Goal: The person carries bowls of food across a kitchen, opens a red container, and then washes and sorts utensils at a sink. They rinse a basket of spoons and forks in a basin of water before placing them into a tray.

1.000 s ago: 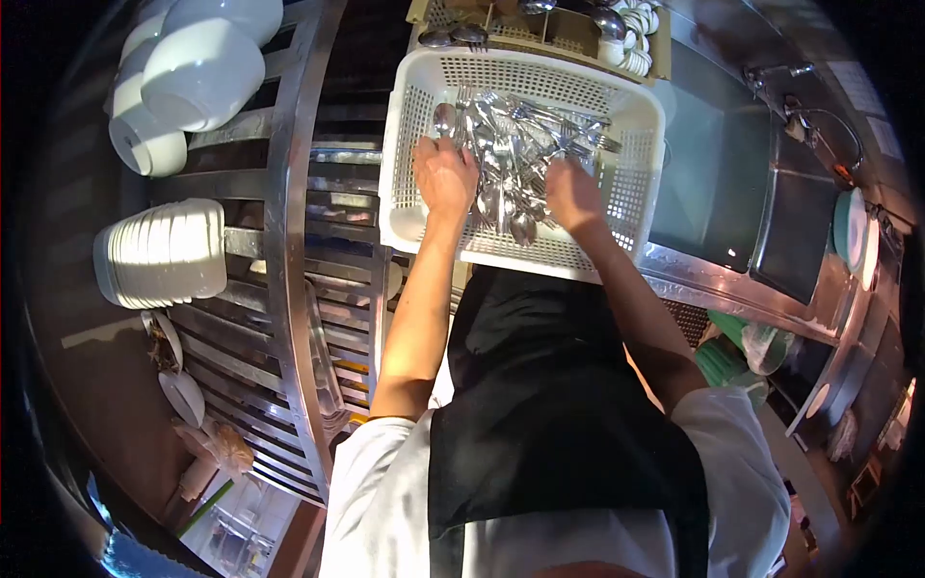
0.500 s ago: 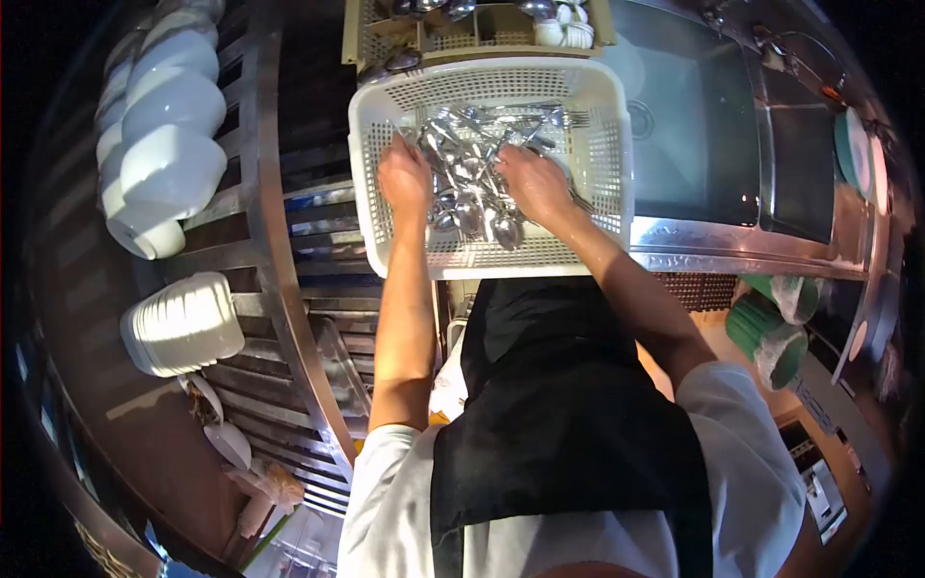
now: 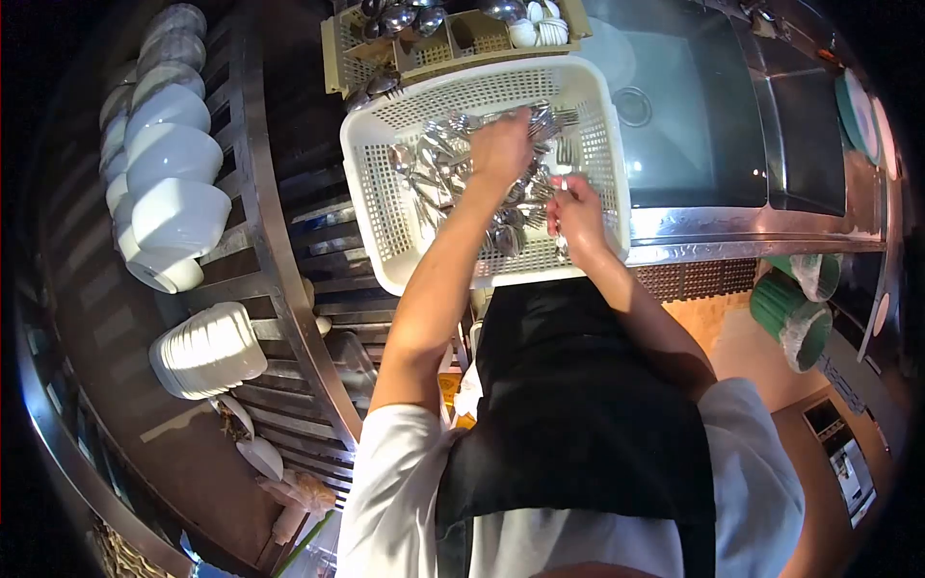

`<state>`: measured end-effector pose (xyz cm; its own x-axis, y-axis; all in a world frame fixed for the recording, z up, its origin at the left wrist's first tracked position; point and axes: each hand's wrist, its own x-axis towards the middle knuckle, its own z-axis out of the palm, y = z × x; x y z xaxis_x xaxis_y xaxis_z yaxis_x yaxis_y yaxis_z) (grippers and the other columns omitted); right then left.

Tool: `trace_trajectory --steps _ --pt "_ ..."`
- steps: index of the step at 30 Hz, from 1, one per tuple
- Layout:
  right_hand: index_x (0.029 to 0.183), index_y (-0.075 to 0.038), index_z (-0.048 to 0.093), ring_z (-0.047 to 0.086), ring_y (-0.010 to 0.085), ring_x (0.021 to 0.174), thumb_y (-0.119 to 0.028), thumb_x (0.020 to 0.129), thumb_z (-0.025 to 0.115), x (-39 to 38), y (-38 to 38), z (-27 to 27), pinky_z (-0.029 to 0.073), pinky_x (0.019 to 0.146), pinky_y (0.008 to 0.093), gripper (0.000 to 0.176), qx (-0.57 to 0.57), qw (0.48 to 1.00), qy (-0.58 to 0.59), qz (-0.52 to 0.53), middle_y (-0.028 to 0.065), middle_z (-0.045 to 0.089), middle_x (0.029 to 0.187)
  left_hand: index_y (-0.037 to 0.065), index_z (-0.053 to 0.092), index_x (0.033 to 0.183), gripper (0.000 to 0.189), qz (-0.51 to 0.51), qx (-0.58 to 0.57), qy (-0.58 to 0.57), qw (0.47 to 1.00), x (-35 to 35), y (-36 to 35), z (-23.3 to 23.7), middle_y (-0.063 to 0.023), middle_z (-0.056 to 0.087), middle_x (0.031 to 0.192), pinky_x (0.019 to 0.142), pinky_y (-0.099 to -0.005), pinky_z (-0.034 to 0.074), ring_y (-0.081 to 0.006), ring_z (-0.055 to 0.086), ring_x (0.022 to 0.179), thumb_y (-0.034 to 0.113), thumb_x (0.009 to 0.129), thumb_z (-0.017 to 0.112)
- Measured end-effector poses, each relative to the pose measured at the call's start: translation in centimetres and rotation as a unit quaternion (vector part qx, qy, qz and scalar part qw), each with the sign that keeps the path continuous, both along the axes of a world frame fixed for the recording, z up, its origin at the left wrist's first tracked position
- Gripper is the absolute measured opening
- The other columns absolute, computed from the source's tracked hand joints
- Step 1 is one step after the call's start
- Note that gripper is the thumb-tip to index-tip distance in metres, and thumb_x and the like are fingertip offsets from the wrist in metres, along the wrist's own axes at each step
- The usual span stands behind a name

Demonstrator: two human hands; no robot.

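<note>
A white perforated plastic basket holds a loose heap of metal cutlery, with forks and spoons among it. My left hand reaches over the far middle of the heap, right at a cluster of forks. Its fingers are smeared and mostly hidden behind the hand. On the basket's near right side, my right hand is closed round a fork, tines pointing away from me. Several spoons lie in the heap to the left of this hand.
Beyond the basket stands a beige divided cutlery tray with ladles and white spoons. A water-filled sink is on the right. Stacked white bowls and square dishes sit on the slatted metal rack to the left.
My left hand has moved right from the basket's left side to the far middle of the cutlery. The right hand has shifted right and nearer, and now holds a fork.
</note>
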<state>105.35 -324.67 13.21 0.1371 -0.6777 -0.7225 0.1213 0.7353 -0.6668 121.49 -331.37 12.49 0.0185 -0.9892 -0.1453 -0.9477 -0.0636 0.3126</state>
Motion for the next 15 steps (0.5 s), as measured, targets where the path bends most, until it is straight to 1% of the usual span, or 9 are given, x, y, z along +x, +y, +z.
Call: trace_trajectory --steps 2,5,8,9,10,11,12,14,15 --pt "0.119 -0.004 0.053 0.051 0.0120 0.051 -0.001 0.095 0.048 -1.5 1.0 0.4 0.042 0.043 0.0292 0.026 0.018 1.000 0.000 -0.003 0.0056 0.056 0.072 0.005 0.060 0.109 0.030 -0.017 -0.036 -0.003 0.999 -0.8 -1.7 -2.9 -0.0213 0.071 0.085 0.073 -0.0510 0.055 -0.0394 0.070 0.083 0.024 0.087 0.069" --pt "0.124 -0.005 0.050 0.054 0.0129 0.057 0.001 0.093 0.049 -3.8 0.9 2.0 0.044 0.047 0.0276 0.031 -0.040 0.999 0.011 0.035 0.0067 0.057 0.079 0.001 0.065 0.091 0.025 0.014 -0.023 0.027 0.999 -1.0 -2.4 -3.6 -0.0219 0.071 0.081 0.073 -0.0485 0.055 -0.0400 0.070 0.080 0.026 0.087 0.069" --pt "0.118 -0.004 0.054 0.056 0.0175 0.057 -0.004 0.094 0.051 -3.7 -0.5 1.9 0.046 0.050 0.0311 0.024 -0.095 0.995 0.016 0.038 0.0104 0.059 0.079 -0.001 0.066 0.096 0.027 0.000 -0.092 0.120 0.989 1.0 -1.1 -0.3 -0.0220 0.070 0.080 0.071 -0.0491 0.054 -0.0415 0.069 0.078 0.024 0.088 0.068" --pt "0.118 -0.004 0.054 0.056 0.0175 0.057 -0.004 0.094 0.051 -3.2 -1.2 1.6 0.046 0.050 0.0311 0.024 -0.093 0.995 0.013 0.033 0.0104 0.059 0.079 -0.002 0.067 0.097 0.027 0.038 -0.128 0.128 0.983 1.8 -0.4 1.3 -0.0226 0.069 0.079 0.070 -0.0492 0.052 -0.0419 0.068 0.077 0.024 0.088 0.067" --pt "0.113 -0.001 0.057 0.059 0.0242 0.062 -0.006 0.094 0.053 -2.6 -2.2 1.4 0.050 0.056 0.0355 0.020 -0.183 0.965 0.135 0.133 0.0144 0.061 0.081 -0.002 0.067 0.097 0.027 0.078 -0.166 0.136 0.974 2.8 0.4 2.8 -0.0232 0.068 0.078 0.068 -0.0493 0.051 -0.0423 0.067 0.075 0.023 0.088 0.067" --pt "0.108 0.001 0.060 0.062 0.0309 0.067 -0.008 0.093 0.055 -2.2 -3.2 1.1 0.053 0.063 0.0400 0.018 -0.268 0.901 0.252 0.229 0.0183 0.063 0.084 -0.002 0.068 0.095 0.028 0.140 -0.186 0.136 0.963 4.2 1.5 3.3 -0.0204 0.067 0.074 0.066 -0.0475 0.050 -0.0374 0.067 0.070 0.025 0.092 0.064" --pt "0.108 0.001 0.060 0.062 0.0309 0.067 -0.008 0.093 0.055 -1.6 -3.8 -0.6 0.053 0.063 0.0400 0.018 -0.270 0.902 0.248 0.227 0.0183 0.063 0.084 -0.002 0.069 0.093 0.030 0.204 -0.206 0.135 0.948 5.4 2.6 3.9 -0.0177 0.066 0.070 0.063 -0.0456 0.049 -0.0325 0.066 0.066 0.026 0.096 0.062" --pt "0.100 0.005 0.063 0.064 0.0436 0.087 -0.011 0.090 0.060 0.1 -4.1 -4.4 0.053 0.082 0.0466 0.019 -0.410 0.784 0.374 0.280 0.0263 0.064 0.095 -0.001 0.067 0.084 0.041 0.292 -0.206 0.339 0.870 6.3 4.6 6.6 -0.0092 0.061 0.064 0.056 -0.0390 0.047 -0.0175 0.056 0.055 0.031 0.104 0.052" --pt "0.099 0.011 0.063 0.064 0.0447 0.099 -0.006 0.086 0.058 0.5 -4.4 -3.1 0.053 0.088 0.0501 0.022 -0.373 0.779 0.390 0.320 0.0325 0.062 0.104 0.000 0.063 0.077 0.050 0.290 -0.259 0.323 0.863 7.7 5.3 5.4 -0.0022 0.055 0.061 0.049 -0.0325 0.041 -0.0085 0.044 0.051 0.034 0.108 0.045"
